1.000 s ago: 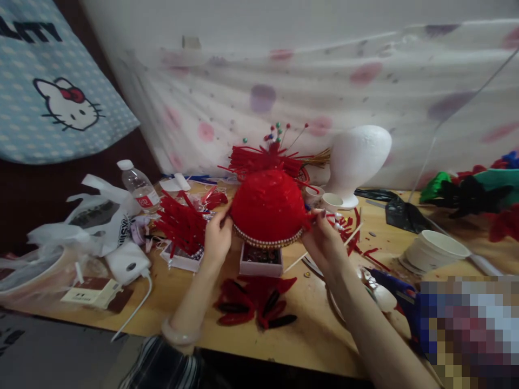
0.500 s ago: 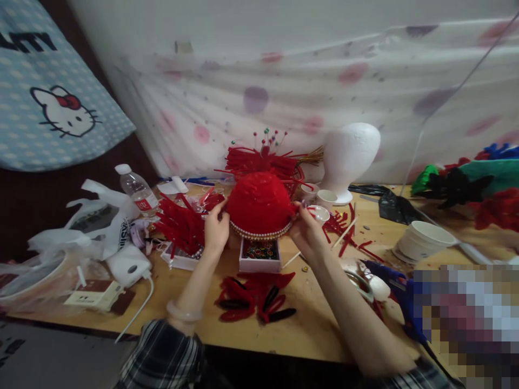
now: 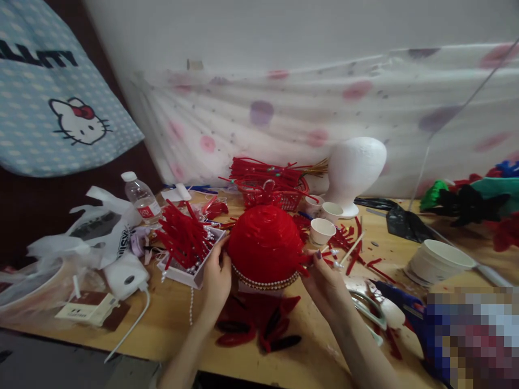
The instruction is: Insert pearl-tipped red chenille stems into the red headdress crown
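A red dome-shaped headdress [image 3: 265, 240] is held up over the table at the middle of the head view. Gold and pearl beading [image 3: 263, 283] runs along its lower rim. On its left side, my left hand [image 3: 217, 273] grips the edge with thumb and fingers. My right hand [image 3: 322, 278] pinches the opposite edge, near a short red strip. A looped ornament [image 3: 268, 189] shows above the dome. Under the near rim, a small box is mostly hidden. Red and black petal-like pieces [image 3: 259, 327] lie on the table between my forearms.
A white box [image 3: 188, 275] with red fuzzy stems and pearl strings stands left. Behind are a red basket [image 3: 290, 200], a white foam head [image 3: 357, 167] and paper cups [image 3: 323, 231]. A blue glue gun [image 3: 399, 297] lies right; a bottle [image 3: 141, 197] and plastic bags are left.
Both hands have brought the headdress lower and nearer to me, and its tilt has changed. The beaded pins seen above it earlier no longer stand out, and the small box is now largely covered.
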Motion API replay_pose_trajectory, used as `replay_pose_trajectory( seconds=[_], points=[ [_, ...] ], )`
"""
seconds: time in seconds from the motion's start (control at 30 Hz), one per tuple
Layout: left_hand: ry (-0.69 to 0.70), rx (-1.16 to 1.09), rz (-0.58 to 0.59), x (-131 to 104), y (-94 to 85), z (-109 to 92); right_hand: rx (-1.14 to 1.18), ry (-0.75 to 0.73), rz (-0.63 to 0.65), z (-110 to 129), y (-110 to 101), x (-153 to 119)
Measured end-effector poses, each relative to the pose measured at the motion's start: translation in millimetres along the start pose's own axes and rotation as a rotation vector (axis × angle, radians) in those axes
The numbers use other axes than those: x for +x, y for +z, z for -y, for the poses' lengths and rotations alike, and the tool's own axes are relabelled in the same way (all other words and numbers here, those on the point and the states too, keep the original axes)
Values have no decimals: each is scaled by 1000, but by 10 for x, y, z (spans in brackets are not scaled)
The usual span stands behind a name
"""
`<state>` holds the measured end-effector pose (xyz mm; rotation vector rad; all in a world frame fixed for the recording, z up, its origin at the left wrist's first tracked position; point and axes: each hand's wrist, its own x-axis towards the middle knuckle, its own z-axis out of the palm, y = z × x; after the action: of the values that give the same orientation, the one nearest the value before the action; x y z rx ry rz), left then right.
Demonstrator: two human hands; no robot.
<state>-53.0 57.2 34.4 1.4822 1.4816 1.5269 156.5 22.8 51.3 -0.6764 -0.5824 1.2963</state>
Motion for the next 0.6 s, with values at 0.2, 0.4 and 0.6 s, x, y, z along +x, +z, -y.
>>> replay_pose_trajectory(
  seconds=[0.2,0.4,0.6],
  points=[
    [-14,35,30,-33,-11,14,-59,26,-9,4,-17,-33],
    [-50,98,83,-50,-33,9,-96,58,-21,8,-7,-51],
    [-30,268,184,-5,-177,-35,-278,85,-64,164,-88,-50]
  ],
)
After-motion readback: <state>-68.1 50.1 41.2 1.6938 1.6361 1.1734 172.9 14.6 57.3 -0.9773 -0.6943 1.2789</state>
